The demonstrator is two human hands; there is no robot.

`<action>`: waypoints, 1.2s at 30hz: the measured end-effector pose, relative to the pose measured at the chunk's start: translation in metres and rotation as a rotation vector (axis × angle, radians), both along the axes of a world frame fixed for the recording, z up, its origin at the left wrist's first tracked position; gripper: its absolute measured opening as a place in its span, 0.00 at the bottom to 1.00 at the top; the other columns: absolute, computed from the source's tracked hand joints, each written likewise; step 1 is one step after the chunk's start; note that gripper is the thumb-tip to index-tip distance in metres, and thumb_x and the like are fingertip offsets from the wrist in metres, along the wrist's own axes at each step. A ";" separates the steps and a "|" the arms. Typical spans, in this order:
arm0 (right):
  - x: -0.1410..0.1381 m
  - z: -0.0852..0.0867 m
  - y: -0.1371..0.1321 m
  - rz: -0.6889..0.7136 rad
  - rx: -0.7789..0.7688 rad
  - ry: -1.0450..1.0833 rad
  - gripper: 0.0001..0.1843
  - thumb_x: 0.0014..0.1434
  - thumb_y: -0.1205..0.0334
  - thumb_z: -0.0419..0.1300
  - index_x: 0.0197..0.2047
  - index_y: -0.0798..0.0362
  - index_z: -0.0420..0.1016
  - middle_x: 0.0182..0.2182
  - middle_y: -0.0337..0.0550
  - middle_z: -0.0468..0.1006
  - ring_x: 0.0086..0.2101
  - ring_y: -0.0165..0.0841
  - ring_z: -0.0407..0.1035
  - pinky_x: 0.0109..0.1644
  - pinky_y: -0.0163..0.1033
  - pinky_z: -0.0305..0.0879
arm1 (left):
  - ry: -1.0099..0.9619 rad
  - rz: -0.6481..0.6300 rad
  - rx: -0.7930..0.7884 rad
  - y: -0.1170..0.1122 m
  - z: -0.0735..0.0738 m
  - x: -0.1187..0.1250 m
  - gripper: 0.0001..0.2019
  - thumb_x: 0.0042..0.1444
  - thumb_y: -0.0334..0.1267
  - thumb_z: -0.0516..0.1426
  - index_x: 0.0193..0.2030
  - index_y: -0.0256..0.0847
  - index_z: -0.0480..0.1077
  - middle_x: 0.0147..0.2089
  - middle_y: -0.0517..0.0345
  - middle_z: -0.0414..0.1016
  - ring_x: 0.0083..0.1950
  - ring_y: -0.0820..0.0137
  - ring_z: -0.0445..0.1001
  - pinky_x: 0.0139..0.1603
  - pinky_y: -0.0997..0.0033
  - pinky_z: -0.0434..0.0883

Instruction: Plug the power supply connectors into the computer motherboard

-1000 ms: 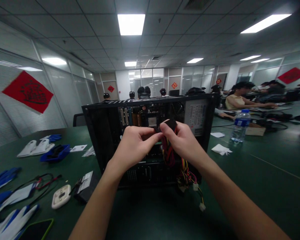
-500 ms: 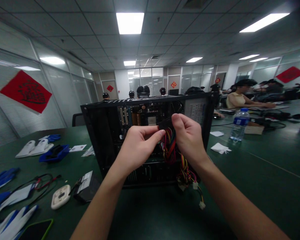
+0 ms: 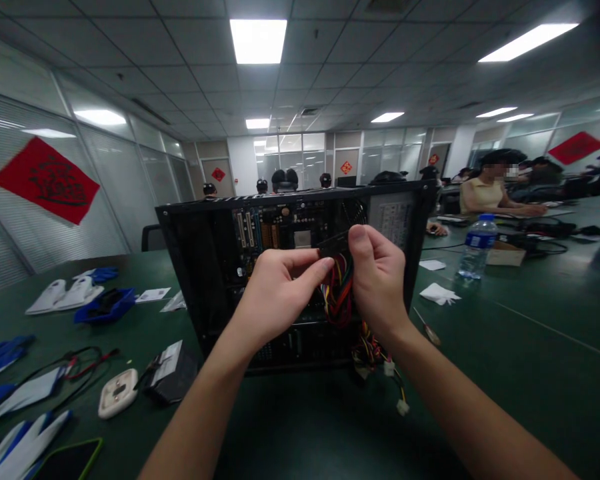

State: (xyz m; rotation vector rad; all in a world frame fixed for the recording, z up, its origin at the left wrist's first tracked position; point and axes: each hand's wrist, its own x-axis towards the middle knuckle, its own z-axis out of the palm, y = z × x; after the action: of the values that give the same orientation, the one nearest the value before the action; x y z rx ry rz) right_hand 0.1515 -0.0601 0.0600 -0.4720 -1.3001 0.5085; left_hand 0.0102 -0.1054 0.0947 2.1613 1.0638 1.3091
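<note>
A black computer case (image 3: 200,267) lies open towards me on the table, with the motherboard (image 3: 270,233) showing inside. In front of it, a wide black power connector (image 3: 334,245) with a bundle of coloured wires (image 3: 339,300) hangs between both hands. My left hand (image 3: 280,287) pinches the connector's left end between thumb and fingers. At its right end, my right hand (image 3: 380,277) is closed with the thumb on top, gripping the connector; its fingertips are hidden. Loose cables with white plugs (image 3: 389,368) dangle below my right hand.
To the left are a black boxy part (image 3: 170,373), a white puck-like object (image 3: 118,393), a phone (image 3: 67,460), gloves (image 3: 25,443) and a blue tray (image 3: 105,307). On the right are a screwdriver (image 3: 427,327), crumpled tissue (image 3: 439,293) and a water bottle (image 3: 476,247). A person (image 3: 495,187) sits beyond.
Both hands keep hold of the connector, with only a slight shift. The view has moved a little, and the screwdriver beside my right forearm now shows.
</note>
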 end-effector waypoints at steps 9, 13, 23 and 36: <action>0.002 0.000 0.004 -0.127 0.030 -0.075 0.29 0.66 0.35 0.52 0.25 0.51 0.59 0.21 0.34 0.59 0.24 0.27 0.55 0.26 0.33 0.53 | 0.043 0.073 0.094 -0.005 -0.004 0.015 0.10 0.61 0.39 0.57 0.42 0.39 0.80 0.38 0.56 0.82 0.41 0.63 0.78 0.43 0.70 0.73; 0.005 -0.006 0.016 -0.107 0.054 -0.234 0.27 0.68 0.39 0.51 0.26 0.51 0.61 0.21 0.34 0.61 0.24 0.28 0.57 0.27 0.34 0.53 | 0.066 0.056 0.019 0.007 -0.006 0.007 0.12 0.62 0.38 0.55 0.43 0.37 0.79 0.37 0.55 0.81 0.39 0.65 0.77 0.41 0.70 0.72; 0.001 -0.020 0.053 -0.037 -0.108 -0.734 0.13 0.68 0.57 0.54 0.38 0.56 0.75 0.34 0.45 0.80 0.34 0.34 0.73 0.38 0.36 0.62 | 0.411 0.397 -0.114 0.062 -0.025 -0.025 0.20 0.63 0.43 0.51 0.27 0.37 0.77 0.25 0.52 0.77 0.28 0.67 0.72 0.30 0.71 0.62; -0.005 -0.068 0.101 -0.285 -0.495 -1.145 0.27 0.70 0.48 0.48 0.41 0.60 0.80 0.41 0.62 0.82 0.42 0.47 0.78 0.38 0.40 0.63 | 0.638 0.561 -0.382 0.120 -0.089 -0.025 0.16 0.61 0.44 0.53 0.30 0.42 0.79 0.36 0.48 0.83 0.39 0.61 0.80 0.38 0.68 0.67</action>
State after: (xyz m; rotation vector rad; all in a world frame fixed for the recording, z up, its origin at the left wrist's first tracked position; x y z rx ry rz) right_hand 0.1469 0.0408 -0.0076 -1.4806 -2.1394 0.2964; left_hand -0.0149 0.0148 0.0053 2.0828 2.0868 0.4929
